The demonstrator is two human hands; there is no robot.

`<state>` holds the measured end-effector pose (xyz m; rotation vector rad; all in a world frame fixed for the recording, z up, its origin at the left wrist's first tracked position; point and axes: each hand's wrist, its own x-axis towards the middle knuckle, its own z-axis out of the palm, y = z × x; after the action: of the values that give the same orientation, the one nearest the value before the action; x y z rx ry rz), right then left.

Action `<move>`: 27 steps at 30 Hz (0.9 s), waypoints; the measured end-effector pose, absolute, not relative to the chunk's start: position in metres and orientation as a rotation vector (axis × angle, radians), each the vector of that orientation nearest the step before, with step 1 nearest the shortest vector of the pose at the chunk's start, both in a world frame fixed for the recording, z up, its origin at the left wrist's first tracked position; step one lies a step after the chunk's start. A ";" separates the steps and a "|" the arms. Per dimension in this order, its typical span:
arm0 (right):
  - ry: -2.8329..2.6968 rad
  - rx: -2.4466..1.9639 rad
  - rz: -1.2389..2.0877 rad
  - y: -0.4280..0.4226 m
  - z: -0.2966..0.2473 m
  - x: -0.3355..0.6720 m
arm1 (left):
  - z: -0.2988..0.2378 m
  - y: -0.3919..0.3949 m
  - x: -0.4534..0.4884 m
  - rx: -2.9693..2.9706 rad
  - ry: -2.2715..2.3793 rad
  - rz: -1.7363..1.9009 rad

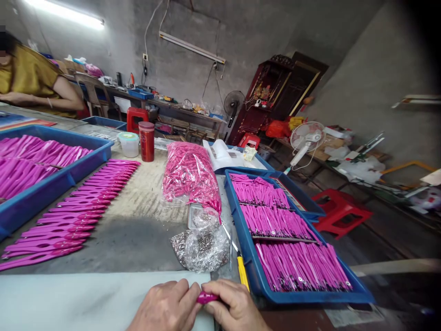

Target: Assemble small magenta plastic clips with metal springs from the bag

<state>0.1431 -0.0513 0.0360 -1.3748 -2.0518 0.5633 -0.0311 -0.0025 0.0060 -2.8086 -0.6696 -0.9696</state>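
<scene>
Currently, the left hand (pixel 165 305) and right hand (pixel 234 305) are pressed close together, both pinching one pink piece (pixel 207 298) between the fingertips, just left of the near corner of the blue tray (pixel 247 259).

Progress, as judged: well advanced, not complete.
- In the tray: three full rows of pink pieces, apparently with metal fasteners fitted.
- Just left of the tray: two bags, one bag of pink parts (pixel 189 177) and one bag of metal parts (pixel 203 246), both well filled.
- Farther left of the tray: one long row of loose pieces (pixel 76 216); the number of pieces cannot be told.
</scene>
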 end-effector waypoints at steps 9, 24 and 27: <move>-1.895 -1.438 0.598 -0.045 0.042 0.152 | 0.004 0.004 -0.040 -2.881 -0.699 -0.873; -2.320 -2.124 0.053 0.014 0.052 0.136 | -0.009 0.005 -0.039 -2.841 -0.754 -0.893; -2.384 -2.131 0.057 0.020 0.050 0.134 | -0.011 0.005 -0.040 -2.845 -0.765 -0.887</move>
<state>0.1339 0.0201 0.0502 -2.1306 -2.3842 0.0572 -0.0400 0.0047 -0.0108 -2.8455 -0.7653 -0.8871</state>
